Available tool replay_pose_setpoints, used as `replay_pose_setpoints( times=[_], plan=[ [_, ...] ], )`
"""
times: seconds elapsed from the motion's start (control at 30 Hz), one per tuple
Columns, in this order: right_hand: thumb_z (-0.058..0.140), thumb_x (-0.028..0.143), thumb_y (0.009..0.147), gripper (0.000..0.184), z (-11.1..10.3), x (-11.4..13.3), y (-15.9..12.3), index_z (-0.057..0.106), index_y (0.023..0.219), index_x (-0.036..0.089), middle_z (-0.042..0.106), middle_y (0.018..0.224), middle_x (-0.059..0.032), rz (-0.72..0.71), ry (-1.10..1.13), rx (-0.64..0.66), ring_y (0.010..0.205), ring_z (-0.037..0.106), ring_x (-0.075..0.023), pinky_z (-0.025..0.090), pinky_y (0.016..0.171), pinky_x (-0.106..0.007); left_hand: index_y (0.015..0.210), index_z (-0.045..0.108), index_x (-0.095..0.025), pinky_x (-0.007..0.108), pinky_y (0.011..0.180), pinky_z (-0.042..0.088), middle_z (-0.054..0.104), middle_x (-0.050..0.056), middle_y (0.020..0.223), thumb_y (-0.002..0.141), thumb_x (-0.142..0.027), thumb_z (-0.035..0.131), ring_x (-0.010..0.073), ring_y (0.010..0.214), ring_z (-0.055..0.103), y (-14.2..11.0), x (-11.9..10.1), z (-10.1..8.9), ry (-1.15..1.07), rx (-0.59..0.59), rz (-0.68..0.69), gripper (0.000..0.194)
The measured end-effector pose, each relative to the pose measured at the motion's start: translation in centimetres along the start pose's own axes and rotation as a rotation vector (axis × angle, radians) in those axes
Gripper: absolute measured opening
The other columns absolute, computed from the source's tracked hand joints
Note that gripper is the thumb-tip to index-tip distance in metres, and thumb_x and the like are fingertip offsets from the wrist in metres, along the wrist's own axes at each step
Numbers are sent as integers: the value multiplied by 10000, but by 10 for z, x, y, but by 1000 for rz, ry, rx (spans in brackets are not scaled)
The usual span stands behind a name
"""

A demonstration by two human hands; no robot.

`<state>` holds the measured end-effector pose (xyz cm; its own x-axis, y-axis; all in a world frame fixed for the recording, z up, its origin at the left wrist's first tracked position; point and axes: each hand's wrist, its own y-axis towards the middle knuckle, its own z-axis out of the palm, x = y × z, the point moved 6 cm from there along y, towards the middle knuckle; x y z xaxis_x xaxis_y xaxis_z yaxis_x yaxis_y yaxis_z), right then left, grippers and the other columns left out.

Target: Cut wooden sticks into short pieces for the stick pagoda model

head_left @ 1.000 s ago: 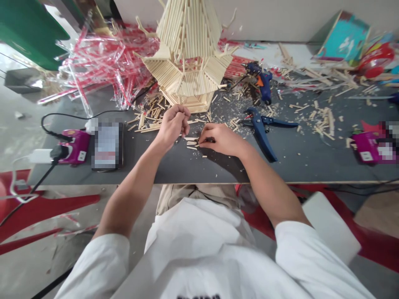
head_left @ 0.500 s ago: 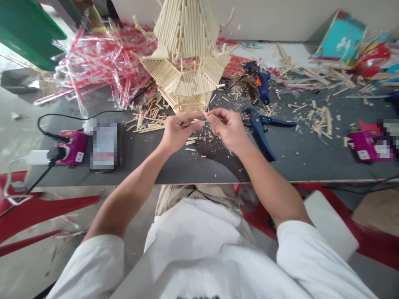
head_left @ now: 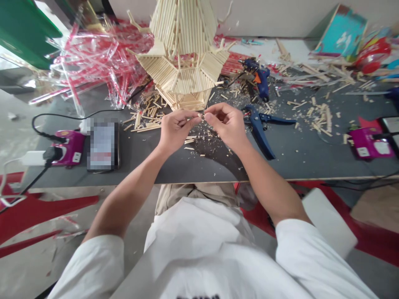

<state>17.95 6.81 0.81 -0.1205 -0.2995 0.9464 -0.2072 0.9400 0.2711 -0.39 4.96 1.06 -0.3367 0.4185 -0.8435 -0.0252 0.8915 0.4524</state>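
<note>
My left hand (head_left: 176, 131) and my right hand (head_left: 227, 124) are raised just above the dark table (head_left: 193, 166), fingertips meeting in a pinch. Between them they hold a short pale wooden stick piece (head_left: 200, 117). Just behind the hands stands a tall tower model made of pale wooden sticks (head_left: 183, 54). Loose cut stick pieces (head_left: 149, 116) and shavings lie on the table under and left of the hands.
Blue cutting pliers (head_left: 260, 128) lie right of my right hand, a blue glue gun (head_left: 260, 79) behind them. A phone (head_left: 102, 145) and a purple power strip (head_left: 67, 147) sit at left, another purple strip (head_left: 366, 145) at right. Red-and-clear wrappers (head_left: 93, 62) are piled at back left.
A second ago my right hand was pressed down on the table among stick pieces. Both hands have since lifted and come together, pinching a small stick piece between them.
</note>
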Motion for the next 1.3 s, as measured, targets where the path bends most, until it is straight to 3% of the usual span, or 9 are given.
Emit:
replay_pose_setpoints(
  times=[0.2,0.4,0.63,0.87,1.13,1.3],
  plan=[
    [739,695,906,467,0,13,-4,799,975,238,714,825,-26,-142,-159,-13,618,497,-133,435,599,-321,937,828,-220,289,716,517,758,51,823,973,-450,727,164,739,674,-3,-9,3,146,60,102,254],
    [703,650,954,424,-3,19,-4,797,960,237,721,840,-32,-176,-223,11,655,551,-151,463,649,-331,942,814,-212,286,685,493,766,54,842,970,-425,735,139,668,621,-3,-8,5,151,80,100,228],
    [617,548,1037,360,2,16,-5,669,917,212,650,831,-25,-203,-191,100,635,529,-127,440,602,-307,953,819,-193,263,643,455,718,36,754,952,-345,734,119,621,568,-4,-7,10,173,120,128,175],
    [635,572,1025,339,-5,4,1,596,941,246,580,789,-6,-168,-143,47,638,511,-142,476,580,-312,961,797,-162,266,553,348,587,-18,631,935,-341,730,89,530,407,-1,-4,8,129,125,0,193],
    [694,462,1016,245,2,13,-5,601,1104,254,659,1046,-34,-228,-88,135,791,606,-137,512,629,-281,984,812,-150,249,594,404,719,32,776,946,-362,723,92,595,503,-1,-4,11,92,158,27,233],
    [668,416,1037,183,2,12,-5,591,1102,263,637,1008,-27,-268,-138,148,797,602,-143,519,642,-286,998,819,-154,251,630,447,748,54,818,951,-384,729,116,646,565,-1,-6,11,134,184,67,251]
  ],
)
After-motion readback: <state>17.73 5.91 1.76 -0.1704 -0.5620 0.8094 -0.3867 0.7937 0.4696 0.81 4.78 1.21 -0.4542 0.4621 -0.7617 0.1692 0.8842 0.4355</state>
